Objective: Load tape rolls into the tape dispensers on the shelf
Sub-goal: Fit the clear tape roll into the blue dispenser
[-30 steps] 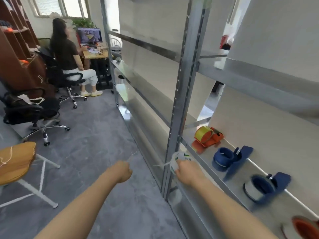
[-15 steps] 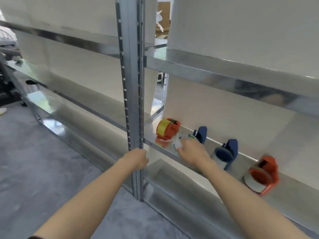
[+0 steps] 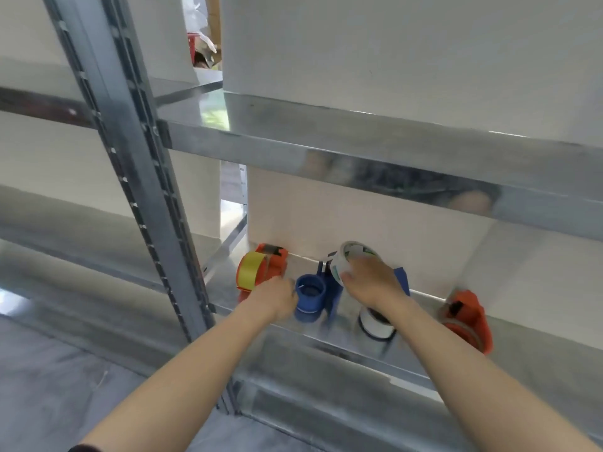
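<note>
L hand (image 3: 280, 296) now off post, prob. gripping blue dispenser (image 3: 311, 296).

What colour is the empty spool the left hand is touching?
Blue. The spool shows clearly in the head view, beside the left hand.

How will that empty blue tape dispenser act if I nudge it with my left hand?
The blue dispenser looks like hollow plastic, so probably light. On the smooth metal shelf it would likely slide rather than grip. It stands narrow and upright, so a push from the left hand could tip it.
</note>
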